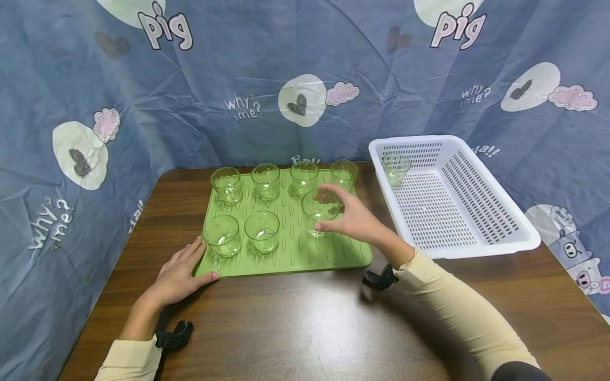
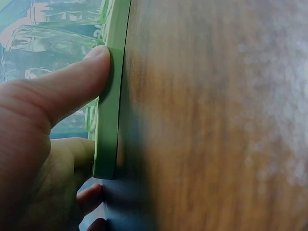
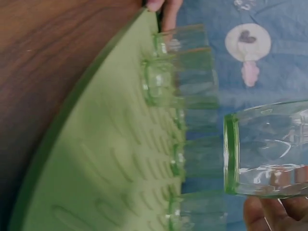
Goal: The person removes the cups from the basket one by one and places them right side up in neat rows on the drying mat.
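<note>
A clear drinking glass [image 1: 321,209] is in my right hand [image 1: 351,216], the thumb at its near side and the fingers around the far side. In the right wrist view the glass [image 3: 269,151] hangs above the green drying mat [image 3: 91,159], a gap showing under its base. My left hand [image 1: 180,272] rests at the mat's front left corner, fingers stretched along the left side. In the left wrist view its thumb [image 2: 79,79] lies against the mat's front edge. Nearest that hand is an upright glass [image 1: 222,236], with another glass [image 1: 262,233] to its right.
Several upright glasses form a back row on the mat, including a rightmost glass [image 1: 344,174] behind my right hand. A white plastic basket [image 1: 457,251] stands on the wooden table [image 1: 295,317] to the right, one glass [image 1: 396,168] in its back left corner. A printed blue cloth [image 1: 209,69] hangs behind.
</note>
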`<move>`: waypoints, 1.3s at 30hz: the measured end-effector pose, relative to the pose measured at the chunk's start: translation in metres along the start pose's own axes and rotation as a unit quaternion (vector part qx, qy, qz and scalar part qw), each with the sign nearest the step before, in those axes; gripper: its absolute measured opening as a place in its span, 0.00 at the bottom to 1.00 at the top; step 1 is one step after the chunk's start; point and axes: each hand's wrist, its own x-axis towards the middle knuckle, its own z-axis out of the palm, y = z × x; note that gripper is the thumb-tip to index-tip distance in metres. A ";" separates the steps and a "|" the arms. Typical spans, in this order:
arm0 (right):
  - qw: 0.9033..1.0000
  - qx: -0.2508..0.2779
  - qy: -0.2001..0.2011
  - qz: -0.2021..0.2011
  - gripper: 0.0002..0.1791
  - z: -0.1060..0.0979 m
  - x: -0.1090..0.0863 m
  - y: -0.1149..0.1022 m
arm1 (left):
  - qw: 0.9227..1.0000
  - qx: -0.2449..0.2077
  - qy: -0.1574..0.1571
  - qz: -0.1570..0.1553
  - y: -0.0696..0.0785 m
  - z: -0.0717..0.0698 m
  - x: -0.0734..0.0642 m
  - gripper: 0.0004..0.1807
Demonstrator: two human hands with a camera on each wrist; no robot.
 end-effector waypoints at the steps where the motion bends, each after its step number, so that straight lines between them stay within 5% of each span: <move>1: 1.000 0.002 -0.005 0.000 0.50 0.002 0.000 0.002 | 1.000 0.000 0.000 0.000 0.000 0.000 0.000 0.52; 24: 0.999 -0.033 -0.041 -0.014 0.52 0.027 0.003 0.022 | 1.000 -0.001 -0.001 -0.001 -0.003 0.001 0.000 0.52; 39: 0.998 0.007 -0.069 -0.006 0.52 0.043 0.004 0.035 | 1.000 -0.005 -0.003 -0.003 -0.002 0.000 0.001 0.52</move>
